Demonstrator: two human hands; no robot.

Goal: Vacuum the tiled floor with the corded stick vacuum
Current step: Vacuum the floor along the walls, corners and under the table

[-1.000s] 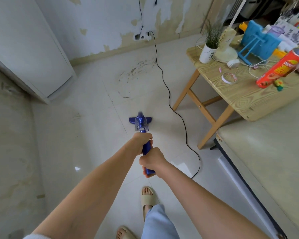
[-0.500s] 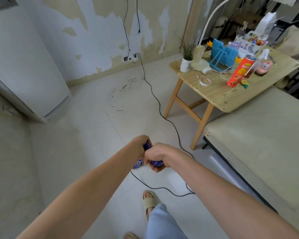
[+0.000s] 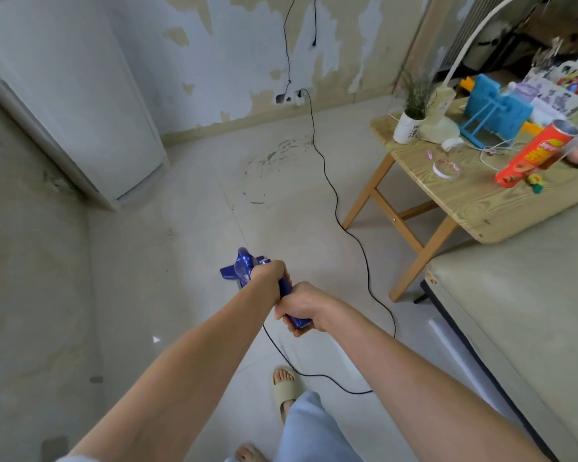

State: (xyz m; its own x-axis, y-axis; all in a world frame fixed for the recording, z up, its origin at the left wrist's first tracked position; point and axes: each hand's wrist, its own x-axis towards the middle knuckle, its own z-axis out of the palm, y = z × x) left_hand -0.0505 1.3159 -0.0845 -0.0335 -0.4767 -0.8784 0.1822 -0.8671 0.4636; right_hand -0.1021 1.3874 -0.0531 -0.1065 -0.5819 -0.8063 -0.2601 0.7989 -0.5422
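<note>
A: Both hands on the vac handle? 
B: Yep. Left hand [image 3: 269, 276] wrapped round it further fwd, right hand [image 3: 302, 306] curled tight round the handle end.

A: Where's the stick vacuum [image 3: 247, 273]? 
B: On the tiled floor [image 3: 187, 248], mid-room, head just ahead of the hands.

A: Pointing? 
B: Long axis runs away from the person, toward the far wall.

A: Tips? 
B: Slow, overlapping strokes, head flat; keep clear of the cord [image 3: 334, 201] trailing by the table [image 3: 464, 198] and looping near the feet.
</note>
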